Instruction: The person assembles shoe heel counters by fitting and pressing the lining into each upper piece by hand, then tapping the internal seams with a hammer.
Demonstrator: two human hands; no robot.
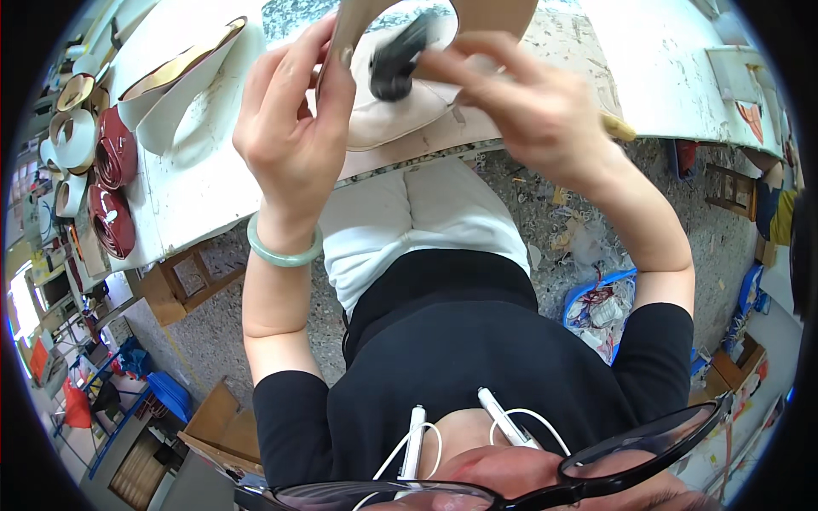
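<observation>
My left hand [294,119] pinches the edge of a beige curved leather piece [503,15], likely a shoe upper, between thumb and fingers. The piece stands raised above the near table edge, and its top runs out of view. My right hand [545,111] is closed around a hammer [394,72], blurred by motion. Its black head is close to the inner side of the leather piece, and the yellowish handle end sticks out past my wrist. Below the head lies a pale leather piece [392,123] on the worktable [673,77].
At the left stand several rolled dark red pieces [115,217] and white rolled pieces [72,140]. A larger beige strip [183,81] stands curved near them. A blue-rimmed bin of scraps [601,311] sits on the floor at right, and a cardboard box [226,426] at lower left.
</observation>
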